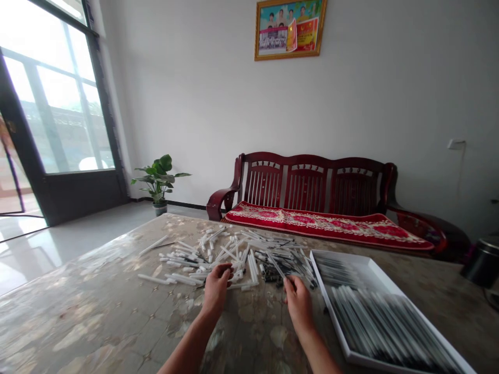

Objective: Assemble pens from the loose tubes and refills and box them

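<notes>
My right hand (299, 300) pinches the lower end of a slim, translucent pen barrel (276, 266), which points up and to the left over the pile. Across from it, my left hand (217, 284) is closed, thumb against curled fingers, at the near edge of the loose pen parts; whatever it holds is too small to make out. White pen caps (183, 279) and pale tubes (253, 266) lie scattered around the left hand. Dark-tipped pen pieces (271, 272) are heaped just beyond the right hand.
Beside my right forearm stands a shallow white box (339, 335) with rows of pens (390, 322), blurred. The patterned tabletop (97, 317) extends left. A dark container (483, 262) is at the right edge. Behind the table are a wooden bench (306, 189) and a potted plant (159, 179).
</notes>
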`<state>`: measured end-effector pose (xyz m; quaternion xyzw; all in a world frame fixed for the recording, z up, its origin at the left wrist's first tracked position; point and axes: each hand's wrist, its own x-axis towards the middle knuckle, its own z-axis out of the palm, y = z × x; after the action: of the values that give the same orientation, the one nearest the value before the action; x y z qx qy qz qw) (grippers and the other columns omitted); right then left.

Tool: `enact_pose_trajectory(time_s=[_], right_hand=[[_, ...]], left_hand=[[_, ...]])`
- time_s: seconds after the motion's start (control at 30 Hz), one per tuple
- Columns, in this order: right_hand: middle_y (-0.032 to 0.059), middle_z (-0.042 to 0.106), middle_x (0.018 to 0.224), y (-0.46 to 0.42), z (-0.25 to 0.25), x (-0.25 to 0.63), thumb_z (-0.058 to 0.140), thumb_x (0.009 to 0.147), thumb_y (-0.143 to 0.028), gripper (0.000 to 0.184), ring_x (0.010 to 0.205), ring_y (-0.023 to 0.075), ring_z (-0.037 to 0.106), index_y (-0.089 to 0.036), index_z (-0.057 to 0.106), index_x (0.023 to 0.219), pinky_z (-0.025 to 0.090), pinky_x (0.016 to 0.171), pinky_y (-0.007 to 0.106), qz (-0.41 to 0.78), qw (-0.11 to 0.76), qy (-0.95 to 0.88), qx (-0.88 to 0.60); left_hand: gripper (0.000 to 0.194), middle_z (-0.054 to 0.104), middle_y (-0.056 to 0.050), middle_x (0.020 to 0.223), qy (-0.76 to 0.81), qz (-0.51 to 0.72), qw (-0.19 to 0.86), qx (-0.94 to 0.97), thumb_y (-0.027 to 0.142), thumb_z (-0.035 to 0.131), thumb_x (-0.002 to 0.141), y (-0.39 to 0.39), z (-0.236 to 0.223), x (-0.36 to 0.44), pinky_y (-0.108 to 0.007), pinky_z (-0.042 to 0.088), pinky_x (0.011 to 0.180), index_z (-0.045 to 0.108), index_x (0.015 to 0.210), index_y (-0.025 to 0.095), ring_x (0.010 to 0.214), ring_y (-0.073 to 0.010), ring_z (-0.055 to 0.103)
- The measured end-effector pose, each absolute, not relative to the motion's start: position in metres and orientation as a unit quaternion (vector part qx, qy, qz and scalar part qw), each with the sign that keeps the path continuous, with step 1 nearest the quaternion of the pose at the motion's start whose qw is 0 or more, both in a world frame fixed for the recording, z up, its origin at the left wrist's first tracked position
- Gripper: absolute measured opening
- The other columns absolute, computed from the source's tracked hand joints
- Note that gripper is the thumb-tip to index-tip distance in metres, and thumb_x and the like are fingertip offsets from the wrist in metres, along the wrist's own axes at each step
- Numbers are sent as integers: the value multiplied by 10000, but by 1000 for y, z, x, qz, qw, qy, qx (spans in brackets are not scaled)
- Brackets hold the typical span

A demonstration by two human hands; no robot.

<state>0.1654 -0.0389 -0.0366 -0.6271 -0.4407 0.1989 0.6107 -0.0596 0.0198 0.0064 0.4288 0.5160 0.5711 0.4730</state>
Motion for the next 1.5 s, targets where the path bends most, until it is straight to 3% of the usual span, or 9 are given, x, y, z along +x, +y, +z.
enact_pose_trajectory(time_s=[0.13, 0.33, 0.4, 0.57, 0.9, 1.17, 1.27, 1.37, 1.5], right_hand=[[27, 653, 635, -35, -39, 163, 546, 783, -601, 429, 457, 166, 554, -190, 669, 801, 436, 467, 281, 187, 623, -439, -619], [53, 690, 658, -32, -40, 162, 519, 787, -613, 455, 543, 201, 610, -191, 688, 811, 448, 517, 293, 153, 623, -444, -626], [66, 706, 692, -32, -41, 162, 519, 788, -611, 454, 565, 208, 623, -193, 691, 822, 456, 526, 298, 148, 624, -442, -627], [89, 726, 768, -32, -43, 161, 534, 791, -565, 401, 602, 217, 642, -197, 686, 832, 474, 543, 300, 160, 628, -451, -614], [70, 709, 702, -33, -39, 156, 505, 809, -595, 429, 618, 221, 644, -206, 687, 813, 464, 519, 286, 157, 615, -454, -625], [77, 709, 717, -34, -39, 156, 491, 826, -597, 443, 639, 220, 649, -196, 679, 835, 474, 528, 285, 168, 616, -455, -621], [79, 711, 733, -35, -38, 153, 483, 845, -555, 406, 654, 222, 658, -193, 668, 855, 481, 539, 283, 179, 616, -470, -606], [76, 718, 752, -38, -36, 149, 482, 873, -466, 341, 668, 216, 667, -192, 683, 899, 491, 564, 275, 174, 610, -512, -579], [71, 736, 829, -43, -32, 142, 480, 890, -353, 290, 694, 198, 679, -211, 720, 971, 504, 607, 261, 129, 578, -581, -558]], left_hand=[[397, 727, -82, 823, 547, 516, 431, 498, 482, 600, 641, 18, 9, -72, -274, 479, 584, 651, 874, 164, 726, -206, 686], [191, 703, -45, 712, 585, 413, 347, 605, 288, 554, 728, 24, 19, -66, -265, 465, 569, 667, 830, 174, 670, -195, 668], [139, 699, -40, 692, 589, 370, 303, 651, 182, 580, 711, 30, 25, -57, -281, 468, 642, 692, 793, 184, 718, -205, 670], [249, 727, -87, 849, 567, 258, 207, 755, 6, 586, 647, 43, 39, -40, -340, 440, 818, 730, 717, 197, 912, -262, 669], [179, 687, -82, 883, 485, 131, 161, 849, 36, 616, 679, 56, 43, -45, -380, 450, 877, 670, 678, 207, 917, -276, 659], [107, 701, -102, 896, 499, 292, 272, 770, 103, 644, 729, 61, 35, -40, -404, 424, 959, 614, 730, 207, 1057, -294, 625], [48, 695, -67, 876, 527, 406, 347, 662, 192, 594, 826, 55, 28, -36, -388, 490, 867, 600, 871, 208, 931, -248, 676], [120, 701, -51, 852, 528, 505, 440, 522, 232, 534, 898, 43, 18, -33, -334, 548, 753, 565, 1009, 198, 771, -184, 710], [86, 711, -37, 804, 489, 584, 544, 353, 139, 560, 901, 28, 10, -32, -260, 578, 714, 564, 971, 187, 696, -126, 719]])
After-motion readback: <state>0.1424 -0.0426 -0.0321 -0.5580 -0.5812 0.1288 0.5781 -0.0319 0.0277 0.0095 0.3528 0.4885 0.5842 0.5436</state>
